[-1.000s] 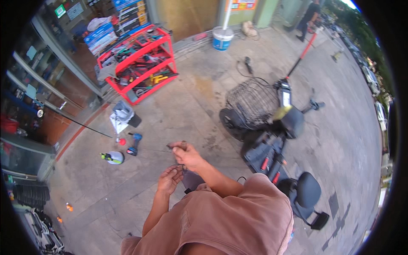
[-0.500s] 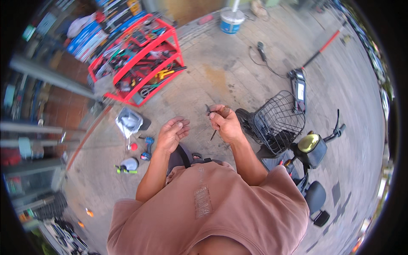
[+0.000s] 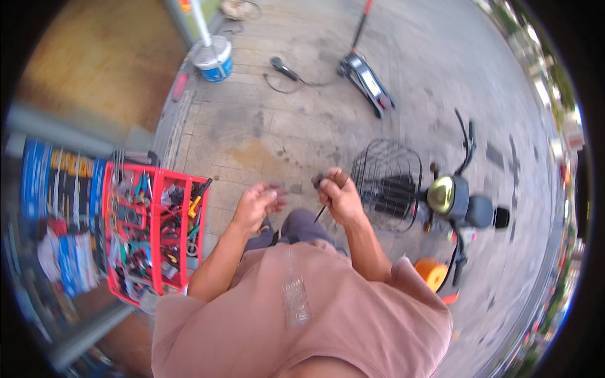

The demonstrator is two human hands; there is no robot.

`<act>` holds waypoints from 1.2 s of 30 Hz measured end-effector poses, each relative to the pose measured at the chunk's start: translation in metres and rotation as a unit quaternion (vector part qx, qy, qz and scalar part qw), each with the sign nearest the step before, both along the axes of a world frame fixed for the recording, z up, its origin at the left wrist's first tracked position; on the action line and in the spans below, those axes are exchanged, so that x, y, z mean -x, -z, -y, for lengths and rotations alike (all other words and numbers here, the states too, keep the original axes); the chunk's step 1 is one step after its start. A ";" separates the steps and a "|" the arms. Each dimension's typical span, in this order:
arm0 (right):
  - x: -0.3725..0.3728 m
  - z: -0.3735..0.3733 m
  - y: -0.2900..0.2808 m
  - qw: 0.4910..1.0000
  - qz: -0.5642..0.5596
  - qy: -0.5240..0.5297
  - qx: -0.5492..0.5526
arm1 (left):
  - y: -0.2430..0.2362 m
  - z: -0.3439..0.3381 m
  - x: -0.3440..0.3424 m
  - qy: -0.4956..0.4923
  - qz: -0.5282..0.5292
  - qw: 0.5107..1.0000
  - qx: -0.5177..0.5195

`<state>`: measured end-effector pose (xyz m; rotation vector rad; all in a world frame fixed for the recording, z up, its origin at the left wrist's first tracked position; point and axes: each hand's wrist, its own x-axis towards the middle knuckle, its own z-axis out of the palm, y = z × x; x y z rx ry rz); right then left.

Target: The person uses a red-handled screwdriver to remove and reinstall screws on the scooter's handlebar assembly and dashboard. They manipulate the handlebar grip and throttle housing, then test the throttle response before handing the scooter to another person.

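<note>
My right hand (image 3: pixel 342 196) is closed on a thin dark rod (image 3: pixel 320 215) that sticks out below the fingers. A small dark piece (image 3: pixel 317 181) shows at its fingertips; whether it belongs to the rod, I cannot tell. My left hand (image 3: pixel 254 208) is a short way to the left, its fingers loosely bent and apart, slightly blurred, with nothing visible in them. Both hands are in front of my waist. To the right of my right hand is the black wire basket (image 3: pixel 387 183) of a scooter with a yellowish round headlamp (image 3: pixel 440 194).
A red tool cart (image 3: pixel 183 233), full of hand tools, stands at my left. Ahead are a white-and-blue bucket (image 3: pixel 214 60) with a pole, a corded dark tool (image 3: pixel 283 68) and a floor jack (image 3: pixel 367 85) with a red-ended handle. Something orange (image 3: pixel 432 274) lies beside the scooter.
My view has turned to the right: the cart, bucket and jack have all shifted left. The cordless drill and white bag have left the view. My right hand keeps hold of the rod.
</note>
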<state>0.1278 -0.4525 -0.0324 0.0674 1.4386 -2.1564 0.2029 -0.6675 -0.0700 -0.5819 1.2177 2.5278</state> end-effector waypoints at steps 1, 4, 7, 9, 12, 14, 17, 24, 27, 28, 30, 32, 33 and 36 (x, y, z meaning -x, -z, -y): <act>0.006 0.001 -0.001 0.997 0.039 0.051 -0.039 | 0.000 0.004 0.017 0.031 0.019 0.999 -0.002; 0.028 -0.001 0.006 0.993 0.030 0.113 -0.020 | 0.004 0.014 0.080 0.110 0.016 0.994 -0.004; 0.063 -0.007 0.023 0.988 0.022 0.147 -0.038 | 0.019 0.008 0.144 0.161 0.022 0.987 -0.020; 0.100 -0.008 0.033 0.984 0.045 0.169 -0.033 | 0.031 0.000 0.187 0.186 0.032 0.982 -0.024; 0.169 -0.006 0.040 0.976 0.063 0.207 -0.029 | 0.040 0.000 0.249 0.232 0.033 0.972 0.010; 0.236 -0.016 0.037 0.973 0.011 0.231 -0.020 | 0.039 -0.005 0.310 0.223 0.041 0.973 0.046; 0.301 -0.045 0.029 0.972 0.012 0.233 -0.014 | 0.040 0.000 0.378 0.199 0.097 0.971 0.095; 0.372 -0.146 0.032 0.880 -0.030 0.458 -0.120 | 0.066 -0.063 0.567 0.238 0.103 0.957 0.129; 0.383 -0.180 0.045 0.827 0.029 0.543 -0.141 | 0.067 -0.127 0.643 0.309 0.101 0.940 0.103; 0.387 -0.189 0.049 0.810 0.037 0.566 -0.147 | 0.066 -0.152 0.667 0.344 0.100 0.929 0.094; 0.402 -0.202 0.059 0.763 0.035 0.626 -0.154 | 0.061 -0.205 0.716 0.409 0.097 0.904 0.078; 0.419 -0.206 0.064 0.716 0.072 0.676 -0.156 | 0.049 -0.255 0.758 0.489 0.083 0.865 0.069; 0.428 -0.212 0.066 0.693 0.078 0.699 -0.158 | 0.045 -0.290 0.777 0.526 0.071 0.846 0.050; 0.453 -0.218 0.068 0.652 0.113 0.725 -0.190 | 0.030 -0.389 0.825 0.651 0.052 0.757 0.016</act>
